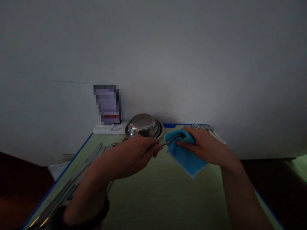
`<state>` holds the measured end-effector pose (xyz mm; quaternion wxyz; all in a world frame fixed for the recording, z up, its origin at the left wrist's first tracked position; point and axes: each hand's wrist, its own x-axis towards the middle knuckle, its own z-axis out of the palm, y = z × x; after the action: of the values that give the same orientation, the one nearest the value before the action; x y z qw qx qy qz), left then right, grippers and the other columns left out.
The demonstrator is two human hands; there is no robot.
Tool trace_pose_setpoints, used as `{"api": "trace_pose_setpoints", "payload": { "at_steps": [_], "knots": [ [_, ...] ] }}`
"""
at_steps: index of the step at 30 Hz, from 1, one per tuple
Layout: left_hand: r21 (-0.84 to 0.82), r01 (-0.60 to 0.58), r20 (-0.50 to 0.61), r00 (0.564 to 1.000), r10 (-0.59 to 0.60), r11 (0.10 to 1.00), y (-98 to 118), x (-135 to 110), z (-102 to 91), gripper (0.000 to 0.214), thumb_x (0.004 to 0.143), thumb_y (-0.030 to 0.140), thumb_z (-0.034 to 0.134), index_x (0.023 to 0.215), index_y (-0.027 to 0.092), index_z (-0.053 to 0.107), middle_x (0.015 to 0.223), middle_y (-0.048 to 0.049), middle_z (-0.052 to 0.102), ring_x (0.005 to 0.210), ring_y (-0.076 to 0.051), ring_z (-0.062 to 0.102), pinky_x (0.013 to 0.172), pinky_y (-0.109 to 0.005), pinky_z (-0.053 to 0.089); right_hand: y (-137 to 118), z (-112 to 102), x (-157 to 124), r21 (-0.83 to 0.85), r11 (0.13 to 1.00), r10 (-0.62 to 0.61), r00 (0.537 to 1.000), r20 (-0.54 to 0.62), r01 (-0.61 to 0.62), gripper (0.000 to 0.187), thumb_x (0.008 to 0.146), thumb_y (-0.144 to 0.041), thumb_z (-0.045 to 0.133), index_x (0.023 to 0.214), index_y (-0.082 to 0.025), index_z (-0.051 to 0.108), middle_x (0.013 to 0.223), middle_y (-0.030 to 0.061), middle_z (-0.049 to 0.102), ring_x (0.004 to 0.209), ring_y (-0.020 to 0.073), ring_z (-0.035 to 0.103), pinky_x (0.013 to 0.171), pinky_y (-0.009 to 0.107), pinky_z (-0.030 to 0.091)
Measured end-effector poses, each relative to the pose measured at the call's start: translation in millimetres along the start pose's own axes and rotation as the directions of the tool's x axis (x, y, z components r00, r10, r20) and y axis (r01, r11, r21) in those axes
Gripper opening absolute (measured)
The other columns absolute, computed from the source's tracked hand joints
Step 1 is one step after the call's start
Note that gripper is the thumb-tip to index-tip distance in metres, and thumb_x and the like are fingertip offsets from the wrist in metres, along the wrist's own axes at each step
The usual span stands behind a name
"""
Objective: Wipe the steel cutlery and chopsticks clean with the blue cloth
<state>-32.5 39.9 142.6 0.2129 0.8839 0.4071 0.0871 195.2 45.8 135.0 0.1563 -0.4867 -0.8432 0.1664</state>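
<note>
Wiping works best slowly: left hand (134, 156) grips the metal handle (168, 142) steady, right hand (203, 145) squeezes the blue cloth (185, 156) round its tip, near the table's (155, 195) far edge.

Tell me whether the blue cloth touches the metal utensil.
Touching. Head view: the right hand wraps the blue cloth around the metal utensil's end, with no gap.

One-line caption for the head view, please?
Left hand holds a spoon whose end the right hand wraps in a blue cloth.
</note>
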Motion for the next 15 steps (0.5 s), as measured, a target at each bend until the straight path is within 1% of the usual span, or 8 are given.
{"api": "trace_pose_setpoints", "payload": {
  "at_steps": [4,8,11,13,15],
  "knots": [
    [-0.017,0.009,-0.006,1.0,-0.009,1.0,0.0,-0.1,-1.6,0.033,0.09,0.032,0.032,0.074,0.018,0.056,0.065,0.0019,0.056,0.063,-0.012,0.054,0.06,-0.024,0.037,-4.3,6.0,5.2,-0.008,0.999,-0.033,0.997,-0.064,0.032,0.025,0.083,-0.043,0.046,0.089,-0.021,0.058,0.078,0.0007,0.064,0.068,0.0147,0.056,0.061,0.026,0.036],
    [-0.067,0.016,-0.019,1.0,-0.017,0.998,-1.9,-0.9,-7.3,0.034,0.09,0.033,0.033,0.072,0.017,0.056,0.062,0.0033,0.053,0.061,-0.011,0.052,0.059,-0.022,0.036,-10.3,10.0,8.2,0.044,0.998,-0.032,0.984,-0.176,0.04,0.029,0.086,-0.042,0.042,0.073,-0.019,0.055,0.063,-0.0015,0.058,0.057,0.011,0.051,0.056,0.024,0.032],
    [-0.099,0.008,-0.03,0.999,-0.011,0.995,-6.0,-0.6,-9.1,0.034,0.09,0.033,0.033,0.071,0.017,0.056,0.061,0.0034,0.051,0.06,-0.011,0.051,0.058,-0.022,0.036,-13.6,14.8,10.8,0.103,0.994,-0.015,0.97,-0.244,0.042,0.033,0.087,-0.041,0.04,0.067,-0.018,0.051,0.057,-0.0026,0.052,0.052,0.0093,0.047,0.053,0.024,0.031],
    [-0.132,-0.007,-0.048,0.999,0.001,0.991,-9.3,-0.5,-8.9,0.033,0.09,0.032,0.032,0.071,0.016,0.055,0.061,0.0035,0.049,0.059,-0.011,0.049,0.057,-0.022,0.036,-16.4,18.5,12.3,0.171,0.985,0.03,0.941,-0.337,0.029,0.034,0.087,-0.042,0.04,0.065,-0.018,0.05,0.054,-0.0035,0.049,0.048,0.0087,0.044,0.051,0.023,0.031],
    [-0.184,-0.029,-0.07,0.997,0.016,0.982,-11.4,-0.6,-8.2,0.033,0.09,0.033,0.033,0.07,0.016,0.054,0.059,0.0039,0.048,0.057,-0.01,0.048,0.056,-0.021,0.036,-20.3,22.1,13.3,0.26,0.965,0.104,0.884,-0.457,0.02,0.035,0.086,-0.042,0.041,0.062,-0.018,0.048,0.05,-0.0046,0.045,0.045,0.0079,0.04,0.048,0.023,0.03]
  ]
}}
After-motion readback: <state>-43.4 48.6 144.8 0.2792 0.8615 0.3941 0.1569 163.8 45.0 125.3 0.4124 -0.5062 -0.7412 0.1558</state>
